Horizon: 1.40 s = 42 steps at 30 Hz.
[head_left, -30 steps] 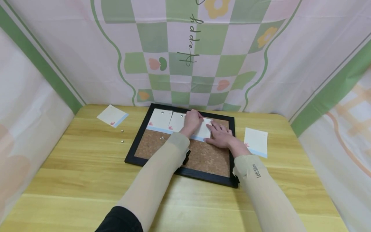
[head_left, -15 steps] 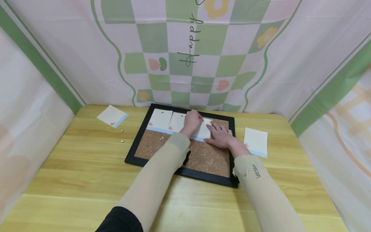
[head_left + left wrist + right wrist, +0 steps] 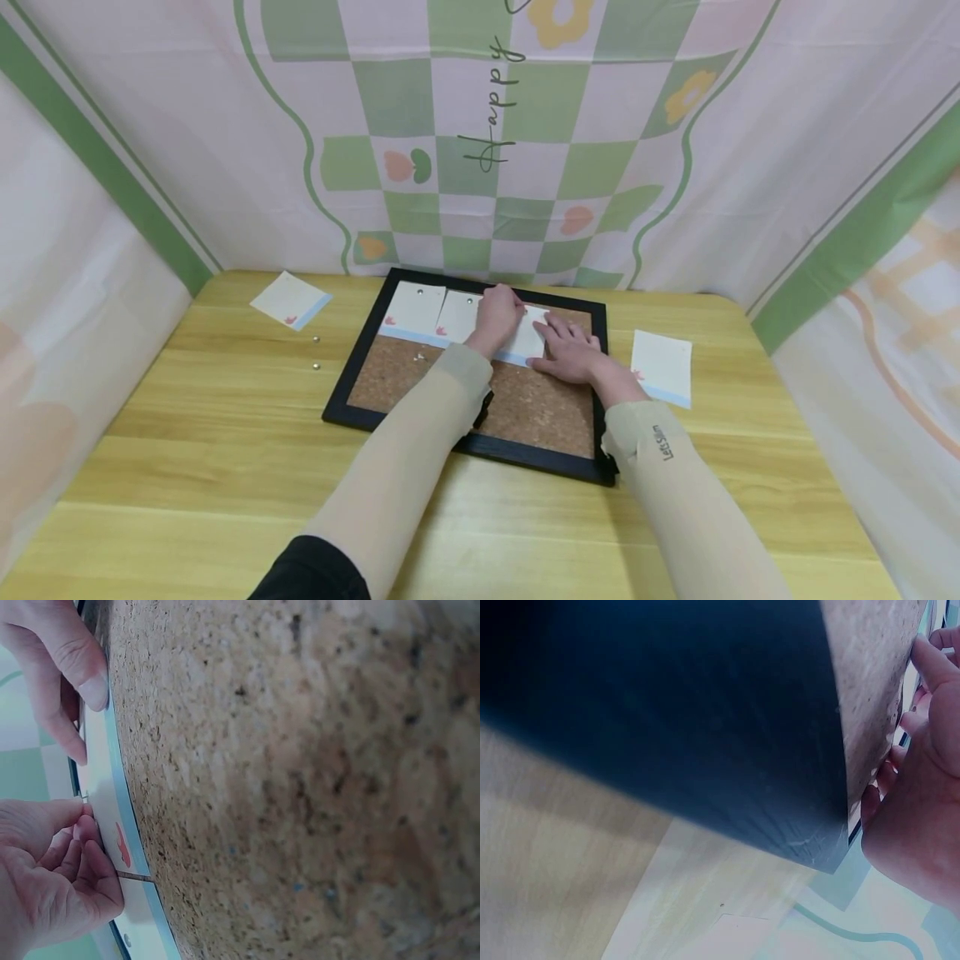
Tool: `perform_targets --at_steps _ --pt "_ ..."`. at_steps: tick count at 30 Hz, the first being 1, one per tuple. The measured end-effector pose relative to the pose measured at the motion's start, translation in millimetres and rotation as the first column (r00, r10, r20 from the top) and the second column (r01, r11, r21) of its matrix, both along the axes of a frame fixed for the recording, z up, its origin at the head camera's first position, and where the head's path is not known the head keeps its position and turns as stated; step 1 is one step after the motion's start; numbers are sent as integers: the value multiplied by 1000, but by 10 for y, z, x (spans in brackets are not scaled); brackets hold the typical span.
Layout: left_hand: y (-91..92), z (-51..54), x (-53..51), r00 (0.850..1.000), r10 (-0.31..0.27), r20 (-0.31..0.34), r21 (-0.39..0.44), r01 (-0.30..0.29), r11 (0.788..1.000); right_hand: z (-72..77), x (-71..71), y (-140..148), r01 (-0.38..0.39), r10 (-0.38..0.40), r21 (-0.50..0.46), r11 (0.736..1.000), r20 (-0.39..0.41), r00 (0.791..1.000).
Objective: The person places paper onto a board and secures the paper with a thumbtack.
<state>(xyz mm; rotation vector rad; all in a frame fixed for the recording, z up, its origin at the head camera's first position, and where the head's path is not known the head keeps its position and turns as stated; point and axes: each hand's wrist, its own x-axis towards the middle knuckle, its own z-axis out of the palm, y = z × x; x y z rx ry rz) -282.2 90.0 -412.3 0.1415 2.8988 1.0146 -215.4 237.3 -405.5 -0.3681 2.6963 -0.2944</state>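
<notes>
A cork board (image 3: 540, 408) in a black frame lies on the table. Three white note cards with blue bottom strips sit in a row along its upper part. At the third card (image 3: 517, 340), my left hand (image 3: 498, 318) pinches a small thumbtack (image 3: 85, 799) against the card's top edge, its other fingers curled. My right hand (image 3: 572, 350) rests with spread fingers on that card's right side and the cork beside it. Silver tacks mark the tops of the first card (image 3: 412, 310) and the second card (image 3: 454, 315), which is partly hidden by my left hand.
Another card (image 3: 291, 300) lies on the table left of the board, with two loose thumbtacks (image 3: 317, 367) near it. A further card (image 3: 662, 367) lies to the right. Small loose tacks (image 3: 421, 357) are on the cork. A patterned curtain (image 3: 465, 175) hangs behind the table.
</notes>
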Motion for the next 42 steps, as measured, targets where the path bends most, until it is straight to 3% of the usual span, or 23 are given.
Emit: perform_targets --at_steps 11,29,34,39,42 --pt "22 -54 -27 999 -16 -28 -25 15 1000 -31 -20 11 9 -9 -8 1000 6 1000" --pt "-1 -30 -6 999 -31 -24 -59 30 998 -48 -15 7 30 -30 -23 999 4 1000" --pt "-38 13 3 998 -57 -14 -78 56 995 -24 0 -12 39 -39 -30 999 -10 999" --pt "-117 128 49 994 -91 65 -59 95 994 -29 -5 -8 41 -41 -23 999 -2 999" --pt "-205 199 74 990 -115 81 -64 120 991 -34 -8 1 37 -38 -27 999 -3 999"
